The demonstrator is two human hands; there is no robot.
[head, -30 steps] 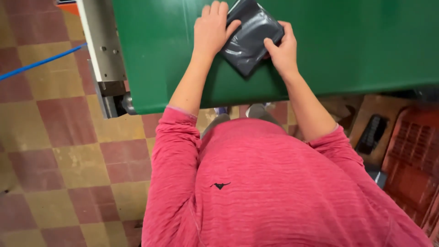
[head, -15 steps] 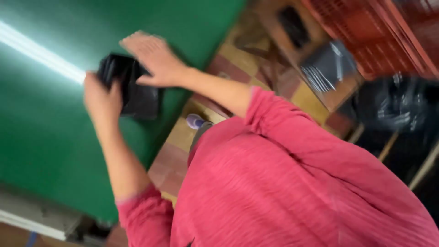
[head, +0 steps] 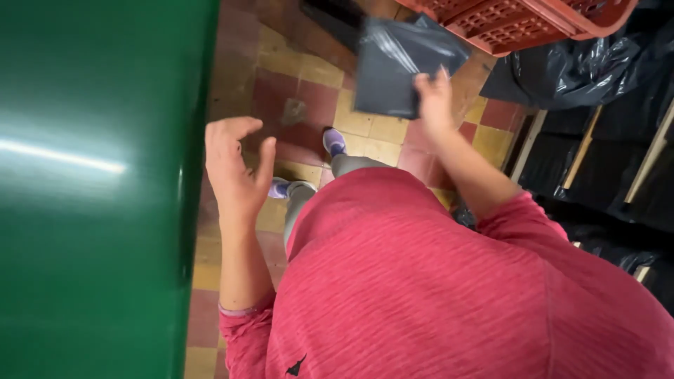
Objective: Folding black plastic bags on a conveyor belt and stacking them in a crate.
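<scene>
Right hand (head: 434,98): extended to the far right, away from the bench (head: 91,210). Grip clenched on the near right edge of a flat dark grey plastic packet (head: 397,67); fingers over its top face, thumb side hidden behind it. The packet is glossy, roughly rectangular, held in the air above the tiled floor (head: 365,126), tilted slightly. Its far corner lies just beside, possibly overlapping, the rim of a red plastic crate (head: 533,24); whether they touch cannot be told.

Left hand (head: 235,165): raised just right of the bench edge, grip released, fingers loosely curled, thumb apart, palm turned right. Holds nothing, touches nothing.

Bench: green, smooth top, fills the left side of the view, with a bright streak of reflected light across it.

Person: red long-sleeved top (head: 435,281), sleeves pushed up the forearms; grey trousers; two purple shoes (head: 334,140) on the floor between the hands.

Floor: worn red and yellow square tiles.

Right side: black plastic bags (head: 597,70) bunched below the crate; near them, dark stacked goods between pale wooden slats (head: 583,151).
</scene>
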